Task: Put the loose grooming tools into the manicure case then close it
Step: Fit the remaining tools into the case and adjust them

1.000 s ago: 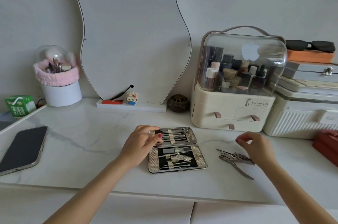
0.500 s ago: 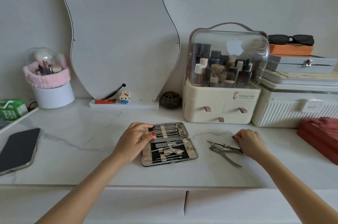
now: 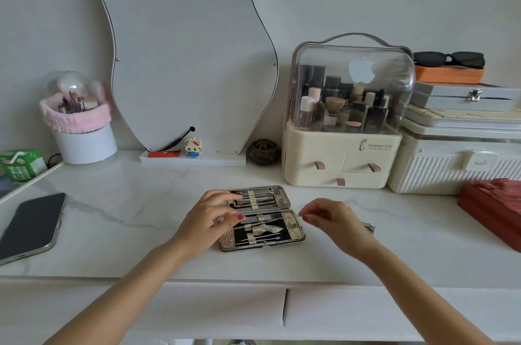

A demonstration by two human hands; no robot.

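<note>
The manicure case (image 3: 262, 219) lies open flat on the counter (image 3: 127, 203), most slots filled. The left hand (image 3: 207, 222) rests on the case's left side, fingers spread and pressing it steady. The right hand (image 3: 334, 222) hovers just right of the case, its grip pinched thumb to forefinger; whether a thin tool sits in that pinch I cannot tell. A loose nail tool (image 3: 370, 227) peeks out on the counter behind that hand. To seat a tool well, I'd slide it under its elastic strap lengthwise, holding the case still.
</note>
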